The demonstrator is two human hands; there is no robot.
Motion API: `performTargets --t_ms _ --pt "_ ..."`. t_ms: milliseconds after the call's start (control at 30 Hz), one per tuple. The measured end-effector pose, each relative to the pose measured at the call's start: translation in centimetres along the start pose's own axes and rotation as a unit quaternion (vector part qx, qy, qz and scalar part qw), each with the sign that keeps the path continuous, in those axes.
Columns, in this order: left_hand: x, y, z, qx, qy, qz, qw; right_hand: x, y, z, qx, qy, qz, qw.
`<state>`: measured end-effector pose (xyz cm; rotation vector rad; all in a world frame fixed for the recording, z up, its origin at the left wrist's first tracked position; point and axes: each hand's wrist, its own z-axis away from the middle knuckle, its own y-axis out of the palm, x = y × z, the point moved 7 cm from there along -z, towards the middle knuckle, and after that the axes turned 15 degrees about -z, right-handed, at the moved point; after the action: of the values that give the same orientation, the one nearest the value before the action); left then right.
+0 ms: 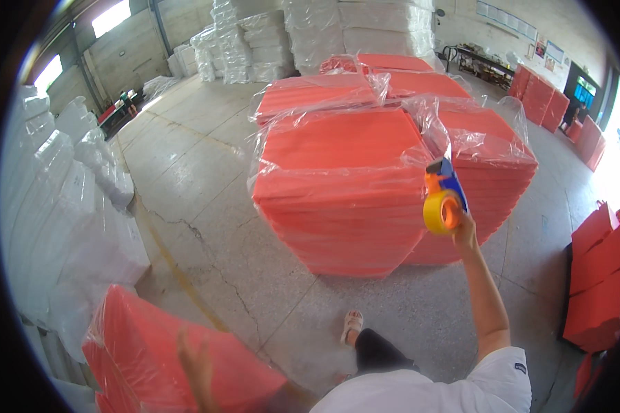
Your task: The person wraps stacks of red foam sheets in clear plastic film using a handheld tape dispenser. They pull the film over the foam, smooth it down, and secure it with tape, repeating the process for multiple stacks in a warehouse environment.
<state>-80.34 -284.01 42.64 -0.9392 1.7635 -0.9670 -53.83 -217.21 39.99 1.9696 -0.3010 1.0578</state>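
My right hand (464, 231) is closed around a blue and orange tape dispenser (452, 183), held up at arm's length. A roll of yellow tape (433, 213) sits on it. Behind the dispenser stands a large stack of red foam sheets (341, 199) in clear plastic film, its film (430, 124) loose and crumpled at the top. I cannot tell whether the dispenser touches that film. At the lower left, my left hand (196, 365) is blurred but empty, its fingers apart, in front of another film-wrapped red bundle (151, 344).
More red stacks (420, 84) adjoin the near one at the back. White wrapped bundles (83, 206) line the left side and the far wall. Red blocks (603, 289) stand at the right. A yellow line (176, 272) crosses the cracked concrete floor, and my foot (352, 325) is before the stack.
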Motion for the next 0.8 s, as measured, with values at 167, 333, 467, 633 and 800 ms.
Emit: performTargets --t_ms 167,333,467,633,800 --pt "-14.0 10.5 -20.0 0.054 0.070 0.198 0.976 2.7 1.0 -17.8 0.034 -0.072 0.116 0.990" --pt "-25.0 20.9 -42.1 0.111 -0.032 0.113 0.987 0.5 -2.6 -30.6 -0.051 -0.058 0.227 0.971" --pt "-29.9 27.6 -46.9 0.200 -0.089 0.066 0.974 -3.3 -6.8 -36.9 -0.094 0.032 0.335 0.937" --pt "-21.8 33.3 -50.4 0.365 -0.139 0.208 0.897 -3.3 -6.2 -35.8 -0.094 0.113 0.224 0.964" --pt "-19.7 28.8 -53.9 0.209 0.032 0.045 0.976 3.9 -11.3 -36.4 -0.118 -0.178 0.174 0.961"
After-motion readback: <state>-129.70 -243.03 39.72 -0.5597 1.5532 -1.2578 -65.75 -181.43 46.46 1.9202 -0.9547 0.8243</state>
